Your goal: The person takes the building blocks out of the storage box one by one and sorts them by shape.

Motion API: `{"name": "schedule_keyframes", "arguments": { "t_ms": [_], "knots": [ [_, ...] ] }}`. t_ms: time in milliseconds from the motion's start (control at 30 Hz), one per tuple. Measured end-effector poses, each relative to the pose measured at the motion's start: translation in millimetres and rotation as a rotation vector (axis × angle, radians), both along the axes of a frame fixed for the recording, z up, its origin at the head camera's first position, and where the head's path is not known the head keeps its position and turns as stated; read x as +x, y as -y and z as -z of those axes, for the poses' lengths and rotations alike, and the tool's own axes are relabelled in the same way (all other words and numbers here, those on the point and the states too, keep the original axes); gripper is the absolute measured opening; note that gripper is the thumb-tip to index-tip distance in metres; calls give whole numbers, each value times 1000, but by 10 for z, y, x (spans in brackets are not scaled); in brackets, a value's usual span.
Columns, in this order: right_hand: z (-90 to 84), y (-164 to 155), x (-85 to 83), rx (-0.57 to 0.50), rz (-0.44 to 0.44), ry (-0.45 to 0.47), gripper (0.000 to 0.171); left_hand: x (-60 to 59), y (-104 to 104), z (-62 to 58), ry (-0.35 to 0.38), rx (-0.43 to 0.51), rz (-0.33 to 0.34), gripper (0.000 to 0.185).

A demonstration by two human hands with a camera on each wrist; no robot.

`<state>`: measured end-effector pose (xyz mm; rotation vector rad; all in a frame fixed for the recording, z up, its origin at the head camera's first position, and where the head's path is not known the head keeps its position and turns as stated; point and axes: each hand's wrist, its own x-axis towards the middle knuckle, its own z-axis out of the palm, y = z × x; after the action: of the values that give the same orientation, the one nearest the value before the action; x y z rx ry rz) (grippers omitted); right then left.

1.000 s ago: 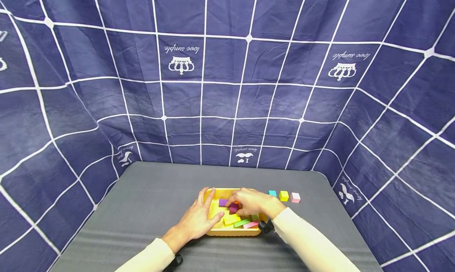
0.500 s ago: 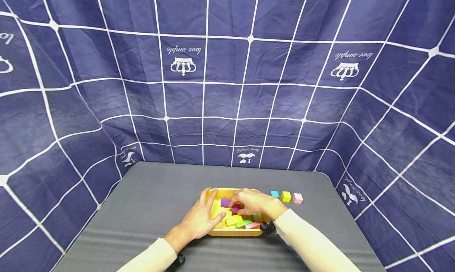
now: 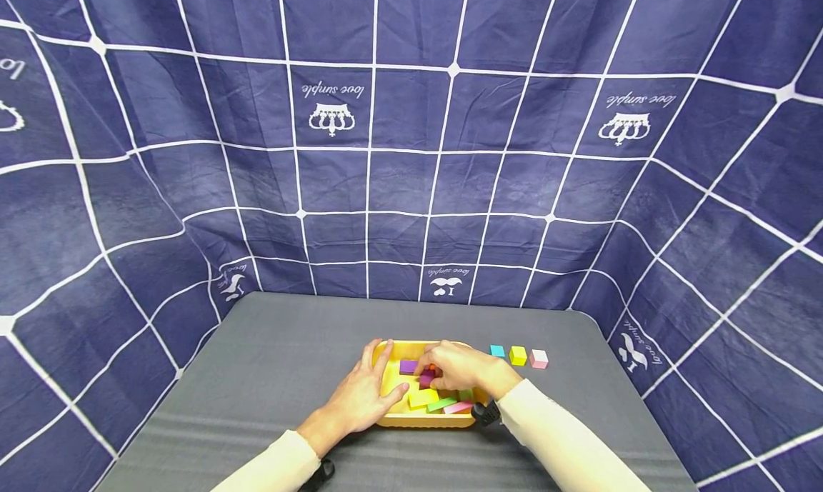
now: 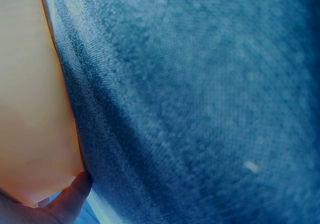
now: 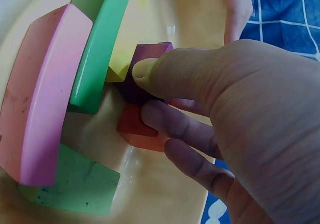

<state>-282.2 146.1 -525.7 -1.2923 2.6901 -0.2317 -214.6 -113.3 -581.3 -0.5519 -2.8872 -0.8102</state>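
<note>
A yellow tray (image 3: 424,421) holds several coloured wooden blocks. My left hand (image 3: 360,395) rests along its left rim, fingers spread and thumb reaching over the inside. The left wrist view catches a fingertip (image 4: 82,184) at the tray's edge. Inside the tray, my right hand (image 3: 459,363) pinches a dark purple block (image 5: 147,51), thumb across its face. An orange block (image 5: 130,121) lies right under the right fingertips. Around it are a yellow block (image 3: 421,399), a green one (image 5: 97,54), a pink one (image 5: 45,104) and a light green one (image 5: 75,184). Another purple block (image 3: 408,367) lies farther back.
To the right of the tray, a blue cube (image 3: 497,350), a yellow cube (image 3: 518,355) and a pink cube (image 3: 539,358) stand in a row on the grey tabletop (image 3: 308,335). A blue checked cloth (image 3: 411,178) hangs behind and at both sides.
The head view has shifted slightly, moving everything a little to the right in it. Both hands and the blocks keep nearly the same places.
</note>
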Motion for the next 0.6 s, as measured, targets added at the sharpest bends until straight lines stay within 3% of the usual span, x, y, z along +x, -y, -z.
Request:
{"name": "schedule_keyframes", "arguments": {
  "t_ms": [600],
  "knots": [
    [-110,-85,-8,-134,-39,42,32,-9,14,8,10,12,1,98]
  ]
}}
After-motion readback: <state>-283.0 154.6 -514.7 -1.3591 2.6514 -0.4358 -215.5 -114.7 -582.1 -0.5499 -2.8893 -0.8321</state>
